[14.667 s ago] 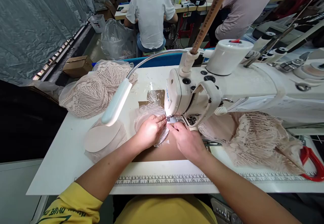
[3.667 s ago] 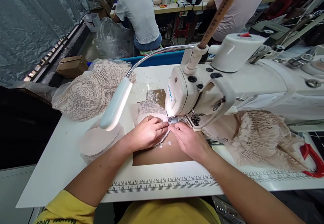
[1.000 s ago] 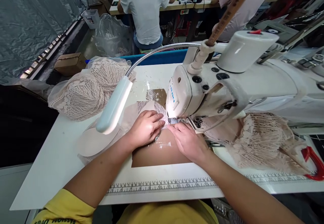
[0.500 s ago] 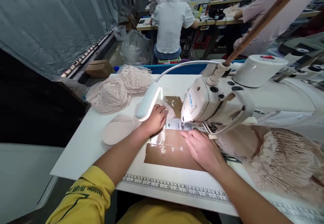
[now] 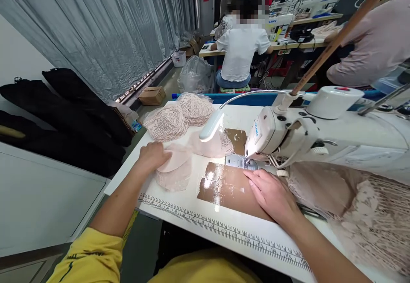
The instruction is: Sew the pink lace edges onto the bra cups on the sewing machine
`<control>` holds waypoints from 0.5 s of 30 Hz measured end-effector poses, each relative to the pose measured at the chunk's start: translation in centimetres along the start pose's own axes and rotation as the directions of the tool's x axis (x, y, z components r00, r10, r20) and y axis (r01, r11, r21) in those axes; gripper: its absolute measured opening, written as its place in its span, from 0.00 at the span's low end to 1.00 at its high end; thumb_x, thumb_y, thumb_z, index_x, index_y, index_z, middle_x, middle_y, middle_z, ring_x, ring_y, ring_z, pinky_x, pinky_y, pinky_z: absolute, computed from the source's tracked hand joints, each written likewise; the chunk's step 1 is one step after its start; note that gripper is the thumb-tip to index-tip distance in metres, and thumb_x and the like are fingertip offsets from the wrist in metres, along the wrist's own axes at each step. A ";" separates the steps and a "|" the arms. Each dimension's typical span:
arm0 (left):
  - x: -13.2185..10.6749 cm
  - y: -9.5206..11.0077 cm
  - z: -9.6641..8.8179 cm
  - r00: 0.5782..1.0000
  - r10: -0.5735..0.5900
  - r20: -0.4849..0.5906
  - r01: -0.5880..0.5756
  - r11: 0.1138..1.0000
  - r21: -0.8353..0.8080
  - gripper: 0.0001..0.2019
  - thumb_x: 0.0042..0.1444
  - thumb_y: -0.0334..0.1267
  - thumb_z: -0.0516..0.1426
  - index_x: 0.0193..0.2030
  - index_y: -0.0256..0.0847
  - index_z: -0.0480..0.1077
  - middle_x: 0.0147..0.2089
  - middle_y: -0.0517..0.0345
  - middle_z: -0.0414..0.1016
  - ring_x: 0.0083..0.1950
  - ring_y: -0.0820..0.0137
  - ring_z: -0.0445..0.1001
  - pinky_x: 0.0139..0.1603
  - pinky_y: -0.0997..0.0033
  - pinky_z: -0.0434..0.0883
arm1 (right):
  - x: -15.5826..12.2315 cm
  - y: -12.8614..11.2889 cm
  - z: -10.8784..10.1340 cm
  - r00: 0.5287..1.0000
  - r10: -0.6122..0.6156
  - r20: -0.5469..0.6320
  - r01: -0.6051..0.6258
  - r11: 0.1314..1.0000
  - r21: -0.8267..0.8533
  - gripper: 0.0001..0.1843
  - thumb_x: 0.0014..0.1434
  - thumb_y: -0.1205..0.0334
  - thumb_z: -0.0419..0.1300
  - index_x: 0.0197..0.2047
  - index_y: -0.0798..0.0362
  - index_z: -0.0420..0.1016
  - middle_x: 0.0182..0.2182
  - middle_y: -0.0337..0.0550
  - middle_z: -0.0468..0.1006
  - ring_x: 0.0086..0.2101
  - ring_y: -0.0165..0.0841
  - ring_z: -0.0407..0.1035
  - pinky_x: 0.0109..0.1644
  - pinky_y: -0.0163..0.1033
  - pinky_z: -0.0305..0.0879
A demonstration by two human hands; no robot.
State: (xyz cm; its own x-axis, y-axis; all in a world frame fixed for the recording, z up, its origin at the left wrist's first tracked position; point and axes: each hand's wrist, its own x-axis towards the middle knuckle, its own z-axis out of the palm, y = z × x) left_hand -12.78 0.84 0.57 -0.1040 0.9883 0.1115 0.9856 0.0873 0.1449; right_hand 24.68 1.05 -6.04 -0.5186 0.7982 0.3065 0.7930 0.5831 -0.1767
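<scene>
Through the head view, I am seeing the left hand [image 5: 153, 157] bending its fingers at the edge of a beige oval cloth piece [image 5: 174, 161], nine o'clock from the metal presser foot [image 5: 247, 162]; whether they are gripping, I cannot tell. The right hand [image 5: 270, 192] is lying at five, fingers loosely extended, on a glossy brown sheet [image 5: 224, 189]. A pale-pink lace-edged piece [image 5: 213, 147] is lying at ten, seemingly sewn; the oval is not yet lying under the foot. White tabletop [image 5: 197, 166] is giving room between oval and sheet; the ruler-marked front edge [image 5: 224, 231] is running at seven.
</scene>
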 end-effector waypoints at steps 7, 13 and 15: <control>-7.6 -0.8 -0.3 0.950 0.102 0.296 0.140 0.708 -0.693 0.14 0.58 0.50 0.52 0.36 0.41 0.62 0.32 0.60 0.67 0.31 0.70 0.68 0.30 0.73 0.66 | -0.1 -0.1 -0.4 1.000 0.011 0.017 -0.012 0.998 0.060 0.19 0.62 0.67 0.48 0.50 0.53 0.76 0.37 0.47 0.77 0.35 0.37 0.73 0.39 0.42 0.69; -6.2 8.1 -1.0 0.685 0.624 0.376 -0.001 0.517 -0.856 0.17 0.54 0.39 0.58 0.51 0.41 0.66 0.41 0.55 0.71 0.40 0.68 0.70 0.36 0.72 0.67 | -0.4 -0.3 -1.5 0.991 0.113 -0.066 -0.083 0.934 0.348 0.15 0.64 0.62 0.50 0.48 0.51 0.76 0.41 0.45 0.79 0.41 0.36 0.73 0.44 0.40 0.69; -4.3 11.2 0.8 0.678 0.668 0.307 -0.183 0.557 -0.810 0.21 0.52 0.33 0.56 0.55 0.41 0.66 0.44 0.53 0.72 0.41 0.67 0.71 0.38 0.70 0.68 | -0.6 -0.4 -2.0 0.989 0.093 -0.111 -0.032 0.888 0.459 0.14 0.64 0.61 0.51 0.43 0.52 0.78 0.37 0.44 0.80 0.39 0.34 0.73 0.43 0.38 0.68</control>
State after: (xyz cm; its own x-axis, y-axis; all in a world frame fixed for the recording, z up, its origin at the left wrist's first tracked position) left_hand -1.14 -2.35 0.96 0.6286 0.7670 -0.1290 0.4602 -0.2331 0.8567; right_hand 25.32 0.07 -4.29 -0.4040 0.8271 0.3908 0.5740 0.5619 -0.5957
